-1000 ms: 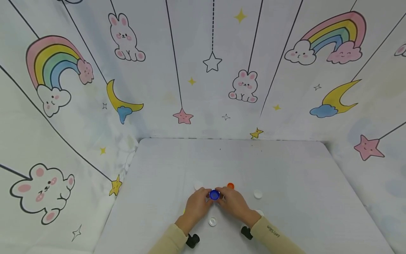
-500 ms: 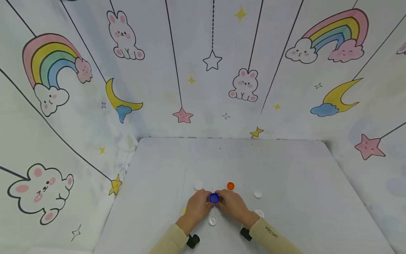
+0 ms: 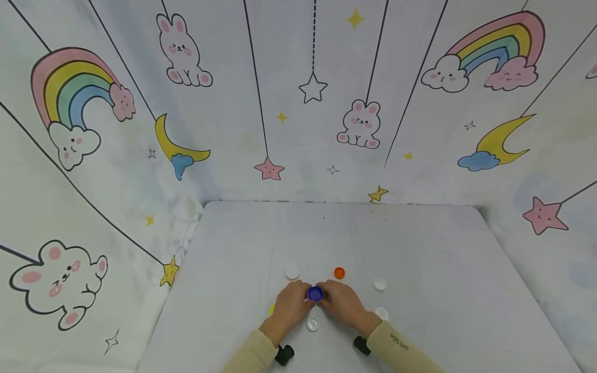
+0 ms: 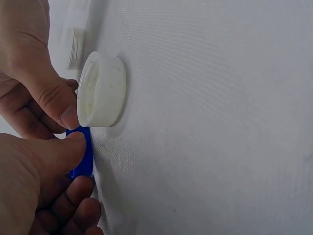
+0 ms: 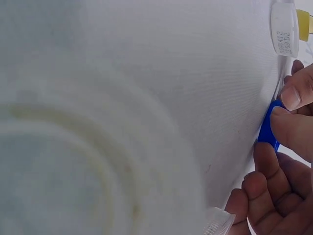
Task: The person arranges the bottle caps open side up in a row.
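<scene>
A blue bottle cap [image 3: 315, 293] is pinched between both hands in the middle of the head view. My left hand [image 3: 291, 304] grips its left side and my right hand [image 3: 344, 302] its right side, thumbs nearer my body. From the left wrist view, the blue cap [image 4: 87, 156] shows low over the white cloth, partly covered by fingers. Just in front of the hands lies a clear whitish cap [image 3: 313, 324]. A white cap [image 4: 110, 90] stands out close beside the fingertips in that wrist view.
Beyond the hands lie an orange cap [image 3: 339, 273] and a white cap [image 3: 292, 272]. Further white caps, one here [image 3: 380, 284] and another by the right wrist [image 3: 382, 313], are to the right. A yellow thing [image 3: 272, 310] peeks out behind the left hand.
Both hands have drawn the blue cap slightly toward my body. The orange cap and the white cap behind the hands now show more fully. The other caps stay put.
</scene>
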Demonstrator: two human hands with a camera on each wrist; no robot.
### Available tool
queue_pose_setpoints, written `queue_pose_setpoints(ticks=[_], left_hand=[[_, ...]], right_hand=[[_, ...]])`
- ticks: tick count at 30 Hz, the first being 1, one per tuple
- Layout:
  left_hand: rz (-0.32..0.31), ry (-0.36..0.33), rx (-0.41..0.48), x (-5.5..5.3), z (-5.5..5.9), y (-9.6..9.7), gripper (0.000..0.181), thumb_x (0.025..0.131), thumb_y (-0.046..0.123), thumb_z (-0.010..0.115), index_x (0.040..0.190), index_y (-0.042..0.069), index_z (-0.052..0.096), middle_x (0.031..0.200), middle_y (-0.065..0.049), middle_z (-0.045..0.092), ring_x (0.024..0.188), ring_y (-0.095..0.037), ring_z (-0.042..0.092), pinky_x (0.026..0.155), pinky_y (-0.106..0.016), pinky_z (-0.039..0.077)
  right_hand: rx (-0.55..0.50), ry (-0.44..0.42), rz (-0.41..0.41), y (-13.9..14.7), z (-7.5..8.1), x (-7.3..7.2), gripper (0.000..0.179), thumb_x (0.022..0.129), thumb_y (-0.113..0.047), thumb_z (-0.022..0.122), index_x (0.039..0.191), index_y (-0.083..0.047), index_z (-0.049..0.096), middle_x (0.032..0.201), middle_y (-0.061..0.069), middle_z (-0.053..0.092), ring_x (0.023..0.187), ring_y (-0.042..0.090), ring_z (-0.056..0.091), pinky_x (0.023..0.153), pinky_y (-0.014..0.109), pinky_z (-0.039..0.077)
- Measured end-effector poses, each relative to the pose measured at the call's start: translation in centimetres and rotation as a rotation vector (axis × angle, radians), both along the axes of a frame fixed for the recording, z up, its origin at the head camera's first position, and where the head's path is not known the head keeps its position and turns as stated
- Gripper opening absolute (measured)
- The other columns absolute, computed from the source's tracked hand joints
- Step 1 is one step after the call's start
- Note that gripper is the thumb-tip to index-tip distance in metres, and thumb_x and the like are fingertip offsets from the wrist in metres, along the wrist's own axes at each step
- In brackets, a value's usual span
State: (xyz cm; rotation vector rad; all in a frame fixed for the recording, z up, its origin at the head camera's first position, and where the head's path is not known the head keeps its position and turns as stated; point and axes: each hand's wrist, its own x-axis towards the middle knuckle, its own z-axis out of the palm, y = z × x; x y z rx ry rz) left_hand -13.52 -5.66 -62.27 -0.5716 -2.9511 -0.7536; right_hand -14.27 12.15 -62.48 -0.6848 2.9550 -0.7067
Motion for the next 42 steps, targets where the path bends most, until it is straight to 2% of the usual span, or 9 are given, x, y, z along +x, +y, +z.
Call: queue_pose_setpoints(ticks=[16, 20, 26, 32, 37, 42], left_hand=[[0.006, -0.024, -0.026, 0.2, 0.3, -0.1, 0.036, 0.080, 0.023, 0.080, 0.108, 0.004, 0.069, 0.080, 0.004, 0.058, 0.075, -0.010, 0.054, 0.063, -0.024, 0.045], [0.022, 0.006, -0.014, 0.2, 0.2, -0.4, 0.041, 0.078, 0.024, 0.081, 0.112, 0.004, 0.068, 0.078, 0.005, 0.057, 0.074, -0.010, 0.054, 0.062, -0.024, 0.045], [0.038, 0.086, 0.031, 0.0, 0.5, -0.9, 0.042, 0.077, 0.023, 0.080, 0.113, 0.006, 0.068, 0.082, 0.004, 0.058, 0.074, -0.012, 0.054, 0.062, -0.026, 0.046], [0.085, 0.085, 0.044, -0.9, 1.2, -1.9, 0.037, 0.082, 0.023, 0.078, 0.114, 0.009, 0.068, 0.084, 0.001, 0.060, 0.075, -0.013, 0.056, 0.064, -0.028, 0.047], [0.121, 0.095, 0.049, -1.8, 1.9, -2.8, 0.036, 0.082, 0.023, 0.078, 0.114, 0.009, 0.068, 0.084, 0.001, 0.060, 0.073, -0.013, 0.055, 0.062, -0.027, 0.047], [0.145, 0.078, 0.046, -2.4, 2.7, -3.7, 0.037, 0.083, 0.024, 0.078, 0.116, 0.010, 0.068, 0.085, -0.001, 0.060, 0.072, -0.012, 0.053, 0.061, -0.026, 0.046]], right_hand=[[0.040, -0.011, 0.011, -0.2, 0.4, 0.1, 0.038, 0.082, -0.024, 0.078, 0.115, -0.009, 0.069, 0.083, -0.007, 0.060, 0.070, 0.002, 0.049, 0.065, 0.025, 0.047], [0.041, 0.016, 0.016, -0.3, 0.7, 0.0, 0.039, 0.082, -0.025, 0.078, 0.116, -0.007, 0.068, 0.083, -0.007, 0.061, 0.071, 0.002, 0.051, 0.066, 0.026, 0.048], [-0.003, 0.043, 0.009, -0.7, 1.6, -0.2, 0.037, 0.083, -0.027, 0.078, 0.114, -0.010, 0.070, 0.080, -0.009, 0.056, 0.066, 0.002, 0.049, 0.060, 0.021, 0.045], [-0.020, 0.004, 0.007, -1.7, 2.9, -0.9, 0.037, 0.086, -0.028, 0.075, 0.118, -0.012, 0.068, 0.082, -0.007, 0.057, 0.065, 0.002, 0.047, 0.058, 0.019, 0.043], [-0.014, 0.021, 0.036, -2.3, 3.7, -1.8, 0.036, 0.086, -0.027, 0.075, 0.119, -0.012, 0.068, 0.086, -0.005, 0.060, 0.066, 0.004, 0.049, 0.059, 0.020, 0.045], [-0.016, 0.060, 0.077, -2.9, 4.4, -2.8, 0.038, 0.086, -0.027, 0.075, 0.119, -0.011, 0.067, 0.089, -0.002, 0.062, 0.069, 0.008, 0.054, 0.060, 0.023, 0.046]])
